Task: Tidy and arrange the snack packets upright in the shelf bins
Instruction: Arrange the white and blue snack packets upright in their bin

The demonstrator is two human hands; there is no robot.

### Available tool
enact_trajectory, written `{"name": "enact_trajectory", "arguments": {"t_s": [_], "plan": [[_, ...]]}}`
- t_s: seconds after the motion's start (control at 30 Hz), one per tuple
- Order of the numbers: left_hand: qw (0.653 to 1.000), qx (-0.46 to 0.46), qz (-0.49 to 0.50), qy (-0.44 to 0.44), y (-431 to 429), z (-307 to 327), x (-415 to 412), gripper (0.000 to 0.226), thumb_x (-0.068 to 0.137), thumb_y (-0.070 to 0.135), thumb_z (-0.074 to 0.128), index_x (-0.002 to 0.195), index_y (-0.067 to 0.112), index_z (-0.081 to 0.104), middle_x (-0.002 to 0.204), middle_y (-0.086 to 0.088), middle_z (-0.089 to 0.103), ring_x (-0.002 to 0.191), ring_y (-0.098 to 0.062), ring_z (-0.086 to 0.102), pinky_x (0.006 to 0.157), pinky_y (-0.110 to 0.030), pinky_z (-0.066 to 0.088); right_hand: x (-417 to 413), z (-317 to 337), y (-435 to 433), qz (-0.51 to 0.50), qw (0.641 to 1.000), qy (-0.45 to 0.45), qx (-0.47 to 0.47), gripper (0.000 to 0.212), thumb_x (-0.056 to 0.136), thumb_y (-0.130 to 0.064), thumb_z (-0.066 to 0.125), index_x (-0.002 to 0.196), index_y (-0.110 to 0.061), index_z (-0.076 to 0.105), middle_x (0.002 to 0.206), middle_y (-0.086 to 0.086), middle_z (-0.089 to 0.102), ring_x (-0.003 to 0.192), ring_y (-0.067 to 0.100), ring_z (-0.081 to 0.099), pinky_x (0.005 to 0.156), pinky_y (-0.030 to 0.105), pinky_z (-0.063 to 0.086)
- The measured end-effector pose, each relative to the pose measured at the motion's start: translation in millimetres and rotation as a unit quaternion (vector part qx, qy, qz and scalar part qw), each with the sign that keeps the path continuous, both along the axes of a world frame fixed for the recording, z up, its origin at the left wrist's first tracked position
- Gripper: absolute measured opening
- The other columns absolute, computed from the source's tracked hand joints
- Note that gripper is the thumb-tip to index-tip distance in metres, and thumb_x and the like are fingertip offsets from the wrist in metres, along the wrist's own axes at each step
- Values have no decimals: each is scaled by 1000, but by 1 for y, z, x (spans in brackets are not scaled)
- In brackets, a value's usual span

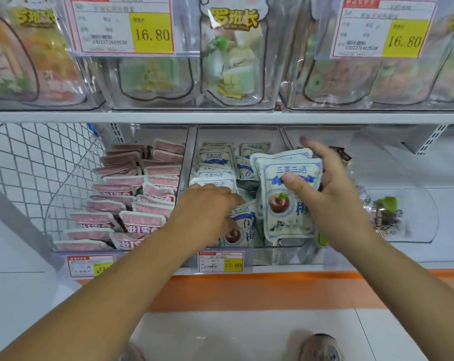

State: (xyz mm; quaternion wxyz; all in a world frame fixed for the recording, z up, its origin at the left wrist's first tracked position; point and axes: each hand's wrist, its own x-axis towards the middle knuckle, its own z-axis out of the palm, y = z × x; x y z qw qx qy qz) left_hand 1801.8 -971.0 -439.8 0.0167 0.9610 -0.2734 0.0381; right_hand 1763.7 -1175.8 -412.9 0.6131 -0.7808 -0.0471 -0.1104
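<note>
Left hand (205, 207) half hidden among white packets (215, 179); right hand (332, 201) grips two

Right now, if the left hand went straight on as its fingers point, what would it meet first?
The left hand would likely meet the front white-and-blue packet in the middle bin; its fingertips seem to touch it, depth unclear.

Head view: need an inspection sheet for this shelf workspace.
Surface: lower shelf with clear middle bin.
Job's things: white-blue packets in middle bin, some standing in rows, front packets leaning; pink packets in rows in left bin.
Clutter: dark wrapped snacks loose in right bin.
Grippers: right hand grips held packets over the bin; left hand rests on front packets, grip unclear.
Cables: nothing seen.
Surroundings: upper bins, price tag, wire mesh, shoe.
</note>
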Motion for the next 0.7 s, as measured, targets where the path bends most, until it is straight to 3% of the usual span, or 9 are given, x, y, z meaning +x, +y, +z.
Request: {"name": "enact_trajectory", "arguments": {"t_s": [0.1,0.23,0.3,0.37,0.5,0.6,0.7], "plan": [[997,-58,4,55,9,8,-1,45,94,31,62,138,36,54,130,6,61,120,-19,54,97,-33,43,2,-2,16,4,999,0,54,36,76,-39,66,107,-29,52,104,1,70,92,17,70,76,45,58],[994,-74,19,81,22,13,3,45,93,27,65,137,31,57,129,3,62,118,-20,55,96,-33,45,6,-1,29,30,988,6,151,31,76,-34,67,103,-26,54,102,5,71,90,22,72,71,43,59],[996,-56,18,67,26,11,6,47,90,30,68,136,28,57,128,3,63,118,-20,53,97,-33,43,6,-3,33,40,987,11,154,26,79,-30,66,100,-25,54,97,5,72,85,23,72,66,45,60],[999,-26,13,41,28,7,7,47,88,35,69,134,27,59,125,4,63,116,-20,51,97,-32,40,5,-11,33,34,997,6,62,20,83,-27,68,96,-28,53,92,0,72,82,18,72,67,47,60],[999,-27,13,29,29,4,5,45,86,38,70,126,22,62,112,5,62,111,-18,48,93,-31,35,3,-15,27,57,978,0,-200,37,75,-47,70,103,-35,50,85,-20,68,78,-4,65,71,30,56],[996,-47,11,74,28,10,-1,72,82,42,73,145,28,41,132,9,50,125,-13,37,102,-27,26,3,-5,11,72,968,21,-240,38,75,-44,72,100,-45,43,83,-28,64,75,-6,64,66,23,55],[973,-127,5,193,21,22,-19,100,72,55,77,152,36,20,146,20,29,135,1,22,109,-19,20,-5,-8,9,60,979,-36,-189,29,71,-44,69,91,-44,49,82,-32,64,72,-5,62,58,13,48]]}}
